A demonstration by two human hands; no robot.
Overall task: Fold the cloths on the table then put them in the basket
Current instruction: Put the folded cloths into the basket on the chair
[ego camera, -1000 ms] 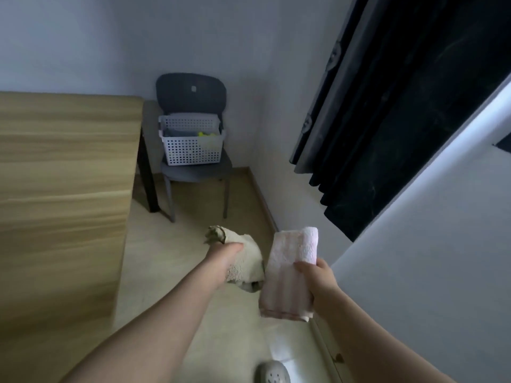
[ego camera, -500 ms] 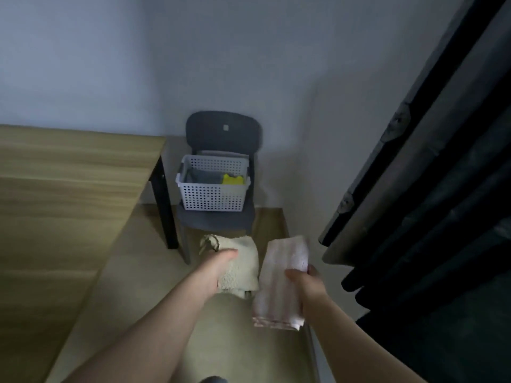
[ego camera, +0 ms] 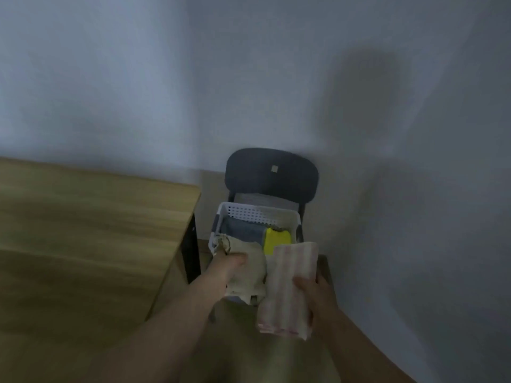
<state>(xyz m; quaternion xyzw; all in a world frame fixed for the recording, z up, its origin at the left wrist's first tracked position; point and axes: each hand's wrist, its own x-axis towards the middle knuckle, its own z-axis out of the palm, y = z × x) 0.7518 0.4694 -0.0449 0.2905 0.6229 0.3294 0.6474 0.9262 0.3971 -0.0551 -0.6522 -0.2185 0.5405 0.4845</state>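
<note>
At lower centre, the left hand (ego camera: 231,263) clutches a crumpled beige cloth (ego camera: 250,276). Beside it the right hand (ego camera: 313,293) grips a folded pink striped cloth (ego camera: 287,283). Both are in front of the white basket (ego camera: 249,214) on the dark chair (ego camera: 271,175). The wooden surface (ego camera: 83,230) fills the left.

View: single head-worn wide-angle, aimed forward and down.
Facing: toward a room corner, with white basket (ego camera: 249,214) on dark chair (ego camera: 272,175) just below centre.
Near field: left hand (ego camera: 232,263) gripping beige cloth (ego camera: 253,262) and right hand (ego camera: 313,293) gripping striped cloth (ego camera: 290,272), forearms entering from bottom edge.
Left side: wooden table (ego camera: 83,230), cut off by frame.
Sharpness: blurred throughout.
</note>
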